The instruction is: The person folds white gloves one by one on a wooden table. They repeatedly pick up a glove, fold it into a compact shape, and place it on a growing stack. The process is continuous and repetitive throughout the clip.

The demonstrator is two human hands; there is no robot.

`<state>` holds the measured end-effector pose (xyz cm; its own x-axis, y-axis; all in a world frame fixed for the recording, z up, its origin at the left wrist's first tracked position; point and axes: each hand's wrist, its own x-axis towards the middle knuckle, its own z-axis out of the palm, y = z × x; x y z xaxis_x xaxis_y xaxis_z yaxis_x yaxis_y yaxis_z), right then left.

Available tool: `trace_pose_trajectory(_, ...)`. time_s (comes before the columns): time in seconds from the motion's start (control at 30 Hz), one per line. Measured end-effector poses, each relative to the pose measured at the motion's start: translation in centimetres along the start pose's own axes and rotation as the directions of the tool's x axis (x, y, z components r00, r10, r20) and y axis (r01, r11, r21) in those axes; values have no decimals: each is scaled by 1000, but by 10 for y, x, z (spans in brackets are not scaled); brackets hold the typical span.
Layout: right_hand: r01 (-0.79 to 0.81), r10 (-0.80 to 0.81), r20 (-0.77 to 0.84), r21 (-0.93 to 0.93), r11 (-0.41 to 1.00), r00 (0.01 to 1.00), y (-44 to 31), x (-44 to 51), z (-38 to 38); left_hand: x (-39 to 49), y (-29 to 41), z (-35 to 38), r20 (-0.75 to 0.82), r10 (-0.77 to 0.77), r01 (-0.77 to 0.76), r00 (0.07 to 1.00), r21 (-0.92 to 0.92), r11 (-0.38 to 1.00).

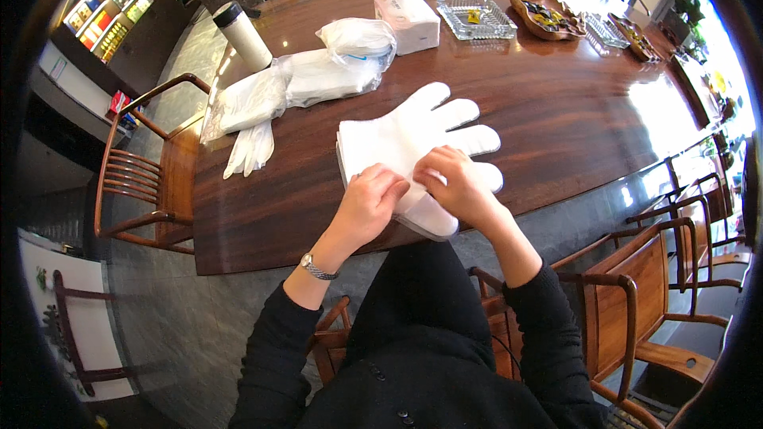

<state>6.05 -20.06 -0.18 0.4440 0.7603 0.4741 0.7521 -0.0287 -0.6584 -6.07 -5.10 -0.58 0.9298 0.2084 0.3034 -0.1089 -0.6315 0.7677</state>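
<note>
A thick stack of flat, white disposable plastic gloves (387,137) lies near the table's front edge, fingers spread to the right. Over its near part is my left hand (375,193), thumb and fingertips drawn together. My right hand (450,179) is bent over the stack's finger side, its thumb and index finger curled close to each other. Both hands are at the gloves, only a small distance apart. Thin clear film may be between the fingertips, but it is too faint to tell. A watch (319,268) is on my left wrist.
On the dark wooden table (554,113) lie clear plastic packages (331,80) and a loose white glove (250,149). Behind stand a white tumbler (243,36), a tissue pack (408,21), a glass ashtray (477,18) and a wooden snack tray (545,15). Wooden chairs (632,292) surround the table.
</note>
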Motion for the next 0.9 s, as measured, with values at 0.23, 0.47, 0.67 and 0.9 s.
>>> trace_pose_trajectory(0.23,-207,212,56,-84,975,976,16,20,6,-19,-8,-24,-39,157,-113,987,528,842)
trace_pose_trajectory(0.47,-255,274,127,-151,955,953,15,24,8,-14,-8,-38,32,169,-158,985,561,812)
trace_pose_trajectory(0.67,-255,279,131,-177,951,951,16,26,9,-10,1,-59,-31,186,-123,982,642,757)
trace_pose_trajectory(0.9,-385,393,145,-78,920,908,16,27,2,8,1,-15,221,324,-391,920,582,713)
